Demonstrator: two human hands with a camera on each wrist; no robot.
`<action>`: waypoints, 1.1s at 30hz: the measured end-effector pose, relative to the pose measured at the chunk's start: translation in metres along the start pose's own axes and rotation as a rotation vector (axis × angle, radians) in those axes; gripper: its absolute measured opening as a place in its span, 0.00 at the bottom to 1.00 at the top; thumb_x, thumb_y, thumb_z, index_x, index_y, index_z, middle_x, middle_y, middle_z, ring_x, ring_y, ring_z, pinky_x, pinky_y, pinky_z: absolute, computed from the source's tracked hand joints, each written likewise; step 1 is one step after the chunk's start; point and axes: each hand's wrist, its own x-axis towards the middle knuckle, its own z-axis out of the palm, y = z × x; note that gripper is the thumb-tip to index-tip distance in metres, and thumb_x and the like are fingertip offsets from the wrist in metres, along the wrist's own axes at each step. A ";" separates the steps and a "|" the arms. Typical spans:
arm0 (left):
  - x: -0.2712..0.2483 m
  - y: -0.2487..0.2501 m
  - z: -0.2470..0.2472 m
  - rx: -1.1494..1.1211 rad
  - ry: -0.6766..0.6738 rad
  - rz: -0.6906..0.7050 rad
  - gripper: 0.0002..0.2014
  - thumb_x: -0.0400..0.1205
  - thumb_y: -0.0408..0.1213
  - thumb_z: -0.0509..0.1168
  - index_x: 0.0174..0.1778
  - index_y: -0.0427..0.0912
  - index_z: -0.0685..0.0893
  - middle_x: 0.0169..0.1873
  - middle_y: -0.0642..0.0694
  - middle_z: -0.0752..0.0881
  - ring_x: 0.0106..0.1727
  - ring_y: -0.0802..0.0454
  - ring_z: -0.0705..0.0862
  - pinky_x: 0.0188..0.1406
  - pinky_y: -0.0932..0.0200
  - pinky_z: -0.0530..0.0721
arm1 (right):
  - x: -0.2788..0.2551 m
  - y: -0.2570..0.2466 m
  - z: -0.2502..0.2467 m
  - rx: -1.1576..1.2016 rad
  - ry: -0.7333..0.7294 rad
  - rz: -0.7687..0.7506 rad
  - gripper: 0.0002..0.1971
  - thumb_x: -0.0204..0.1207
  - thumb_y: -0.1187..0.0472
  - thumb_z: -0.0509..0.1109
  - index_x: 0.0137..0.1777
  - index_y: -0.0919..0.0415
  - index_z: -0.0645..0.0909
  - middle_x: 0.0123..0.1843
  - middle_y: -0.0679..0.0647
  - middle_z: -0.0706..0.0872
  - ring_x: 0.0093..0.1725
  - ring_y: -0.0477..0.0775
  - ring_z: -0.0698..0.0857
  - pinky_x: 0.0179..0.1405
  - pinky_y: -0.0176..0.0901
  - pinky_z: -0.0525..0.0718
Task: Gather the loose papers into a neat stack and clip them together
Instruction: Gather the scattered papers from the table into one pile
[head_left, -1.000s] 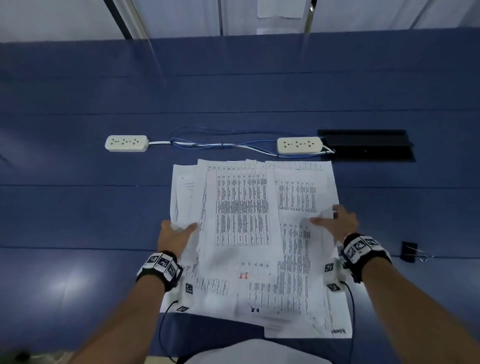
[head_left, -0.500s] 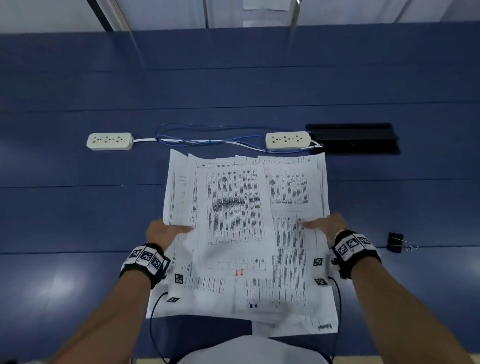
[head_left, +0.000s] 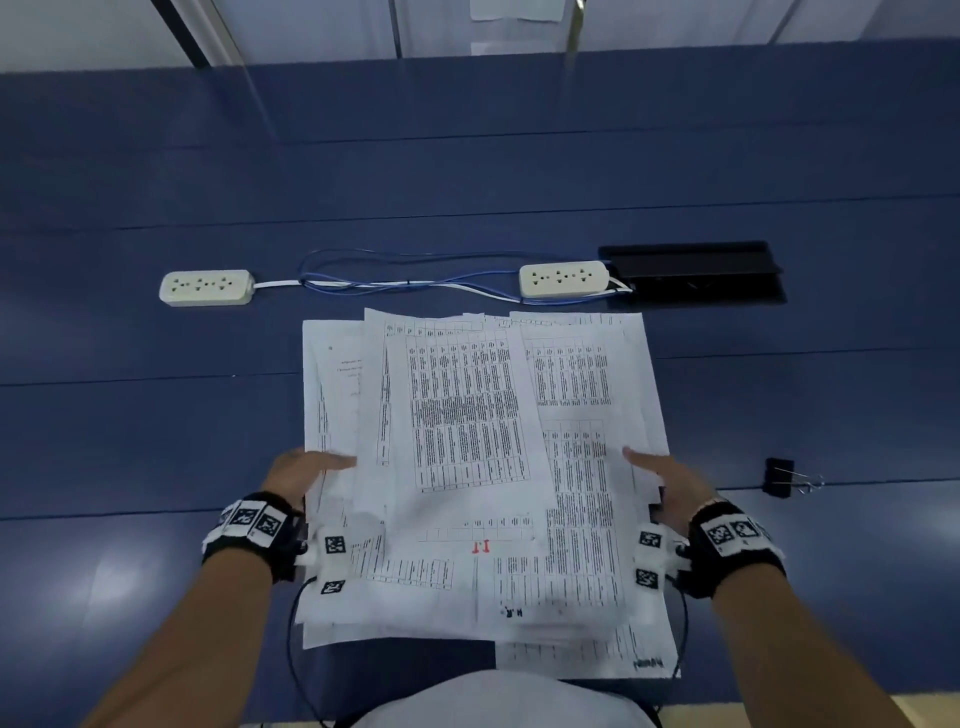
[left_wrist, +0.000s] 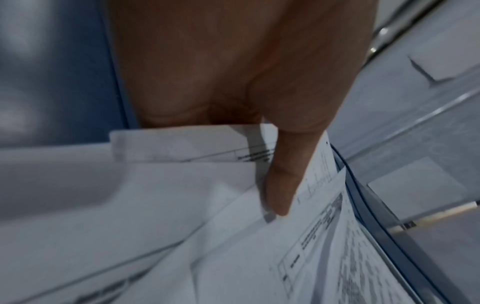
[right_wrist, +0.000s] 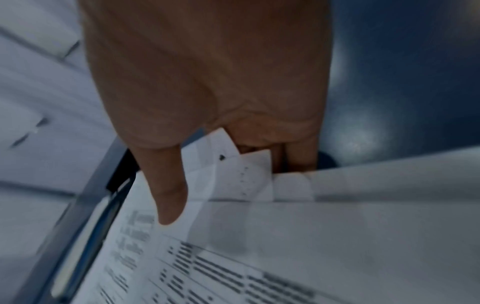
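Note:
A loose pile of printed papers (head_left: 467, 415) lies fanned and crooked on the blue table (head_left: 130, 415), its near end over the front edge. My left hand (head_left: 304, 470) grips the pile's left edge. Its thumb (left_wrist: 279, 181) lies on top of the papers (left_wrist: 182, 226), and its fingers are hidden beneath. My right hand (head_left: 667, 480) grips the right edge the same way, with its thumb (right_wrist: 170, 197) on the top sheet (right_wrist: 311, 246) and its fingers under the edge. A black binder clip (head_left: 779, 478) lies on the table just right of my right hand.
Two white power strips (head_left: 206, 287) (head_left: 563, 279) joined by blue and white cables (head_left: 405, 283) lie just beyond the papers. A black cable hatch (head_left: 691, 273) sits at the back right. The table's front edge is close to my body.
Both hands have gone from pressing flat at the pile's sides to gripping its edges, thumbs on top. The sheets have drawn a little closer together.

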 end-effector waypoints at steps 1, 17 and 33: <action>-0.001 0.001 0.003 -0.029 -0.023 0.011 0.32 0.70 0.36 0.83 0.70 0.36 0.83 0.70 0.42 0.82 0.67 0.43 0.78 0.67 0.47 0.75 | -0.001 -0.001 0.003 -0.084 0.005 -0.007 0.57 0.47 0.43 0.90 0.77 0.63 0.72 0.78 0.65 0.74 0.73 0.71 0.76 0.71 0.71 0.76; 0.002 0.002 0.022 0.051 0.020 0.015 0.38 0.62 0.36 0.87 0.67 0.28 0.82 0.71 0.33 0.82 0.73 0.34 0.79 0.73 0.41 0.74 | -0.002 -0.014 0.039 -0.274 0.130 -0.268 0.19 0.65 0.69 0.84 0.55 0.69 0.84 0.47 0.57 0.90 0.58 0.65 0.88 0.58 0.51 0.83; 0.000 -0.021 0.030 0.044 0.137 0.124 0.37 0.71 0.25 0.81 0.75 0.25 0.73 0.74 0.31 0.79 0.75 0.31 0.77 0.76 0.40 0.74 | -0.003 -0.001 0.036 -0.221 0.097 -0.319 0.21 0.72 0.69 0.79 0.65 0.68 0.82 0.55 0.57 0.90 0.65 0.65 0.84 0.63 0.53 0.78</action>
